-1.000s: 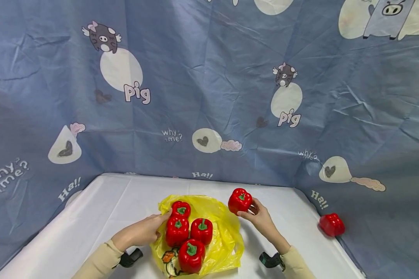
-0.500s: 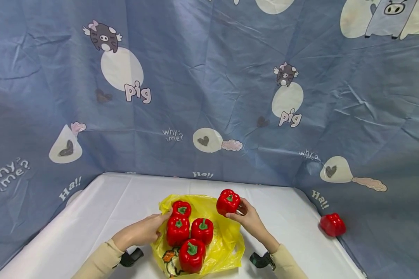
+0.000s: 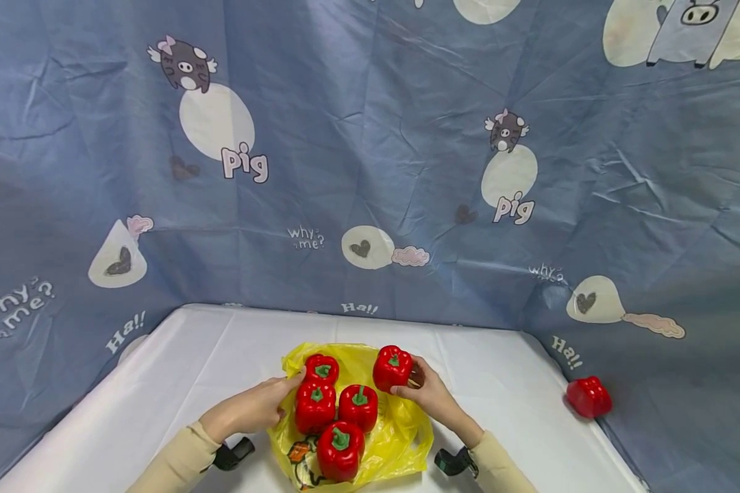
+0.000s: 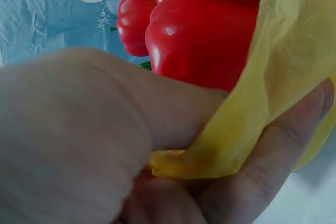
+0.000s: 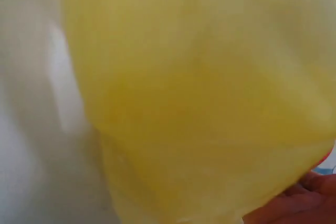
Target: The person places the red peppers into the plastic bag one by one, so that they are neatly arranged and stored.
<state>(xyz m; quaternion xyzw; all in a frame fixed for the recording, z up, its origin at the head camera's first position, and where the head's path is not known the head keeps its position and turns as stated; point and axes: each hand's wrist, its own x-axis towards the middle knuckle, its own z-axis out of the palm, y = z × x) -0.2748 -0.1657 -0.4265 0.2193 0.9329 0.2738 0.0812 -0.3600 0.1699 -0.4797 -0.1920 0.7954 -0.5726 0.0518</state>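
Observation:
A yellow plastic bag (image 3: pixel 401 441) lies spread on the white table with several red bell peppers (image 3: pixel 340 452) on it, green stems up. My left hand (image 3: pixel 253 409) grips the bag's left edge; the left wrist view shows the yellow film (image 4: pixel 231 140) between thumb and fingers, close beside a large red pepper (image 4: pixel 205 38). With fingers and thumb around its right side, my right hand (image 3: pixel 434 396) holds another bell pepper (image 3: pixel 392 368) over the back right part of the bag. In the right wrist view the bag (image 5: pixel 199 98) hides most of that hand.
One more red bell pepper (image 3: pixel 588 397) sits at the table's right edge. A blue printed cloth (image 3: pixel 370 171) hangs behind and along both sides of the white table (image 3: pixel 222 349).
My right hand has carried its bell pepper leftward and slightly lower, from the bag's right rim to over the bag. The left hand keeps its place on the bag edge.

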